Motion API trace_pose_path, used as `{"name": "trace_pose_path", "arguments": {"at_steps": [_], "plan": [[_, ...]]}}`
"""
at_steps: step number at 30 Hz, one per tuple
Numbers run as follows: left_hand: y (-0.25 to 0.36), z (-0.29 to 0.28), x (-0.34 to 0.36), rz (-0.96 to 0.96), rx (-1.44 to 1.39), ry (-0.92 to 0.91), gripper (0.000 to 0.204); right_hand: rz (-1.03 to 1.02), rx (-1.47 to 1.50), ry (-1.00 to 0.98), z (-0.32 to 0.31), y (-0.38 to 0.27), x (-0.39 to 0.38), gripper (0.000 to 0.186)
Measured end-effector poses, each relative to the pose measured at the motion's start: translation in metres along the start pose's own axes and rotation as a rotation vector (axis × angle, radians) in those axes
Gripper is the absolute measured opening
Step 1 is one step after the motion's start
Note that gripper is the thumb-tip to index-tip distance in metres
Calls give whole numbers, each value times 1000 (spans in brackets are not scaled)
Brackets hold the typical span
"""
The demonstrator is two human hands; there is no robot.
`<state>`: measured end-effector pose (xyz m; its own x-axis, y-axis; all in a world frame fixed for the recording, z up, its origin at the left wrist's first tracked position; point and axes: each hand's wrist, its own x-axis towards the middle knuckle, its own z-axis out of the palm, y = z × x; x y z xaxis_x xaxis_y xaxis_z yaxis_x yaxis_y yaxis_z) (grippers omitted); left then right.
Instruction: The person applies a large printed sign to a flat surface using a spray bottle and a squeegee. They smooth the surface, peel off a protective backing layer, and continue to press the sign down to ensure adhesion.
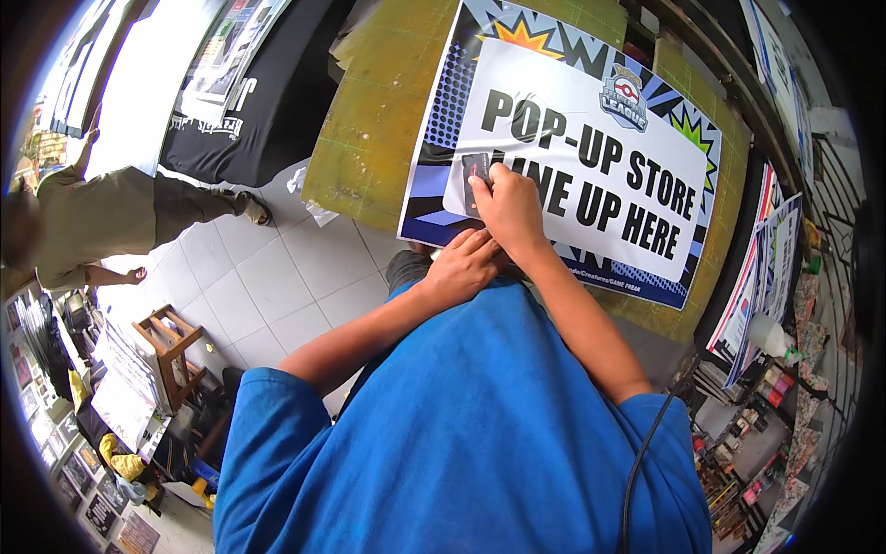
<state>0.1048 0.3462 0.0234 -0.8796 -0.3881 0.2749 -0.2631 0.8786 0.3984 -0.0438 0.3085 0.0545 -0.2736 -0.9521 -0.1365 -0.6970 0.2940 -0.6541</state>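
Note:
A printed sign [591,235] with a white panel, bold black lettering, a blue patterned border and starbursts lies flat in front of me. Pressed against the left part of its white panel is a dark, card-like squeegee [475,175], gripped by my right hand [510,210]. Faint ripples show in the panel's surface above the card. My left hand [460,268] rests at the sign's near edge, just below my right wrist, with its fingers stretched out and nothing visible in them. Its fingertips are partly hidden by my right forearm.
The sign lies on a worn yellow-green cutting mat [360,138]. A person [101,222] walks on the tiled floor at the left, beyond a wooden stool [171,346]. More printed boards [761,286] lean at the right, near a spray bottle [771,337]. A dark cable hangs along my right side.

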Motion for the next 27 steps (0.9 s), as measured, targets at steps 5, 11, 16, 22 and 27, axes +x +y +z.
{"name": "trace_pose_path", "arguments": {"at_steps": [5,11,16,22,27], "plan": [[1,16,-6,-36,-10,105,24,-65,-64,1,16,-20,3,30],[-4,6,-3,0,-86,94,23,-103,163,-64,12,-21,13,33],[-1,-28,-21,-434,-105,370,41,154,312,16,-63,28,5,30],[-18,-49,-46,-927,49,331,52,167,-15,183,-86,92,-52,28],[-22,-57,-36,-1047,-79,313,35,68,8,150,-58,73,-58,37]]}}
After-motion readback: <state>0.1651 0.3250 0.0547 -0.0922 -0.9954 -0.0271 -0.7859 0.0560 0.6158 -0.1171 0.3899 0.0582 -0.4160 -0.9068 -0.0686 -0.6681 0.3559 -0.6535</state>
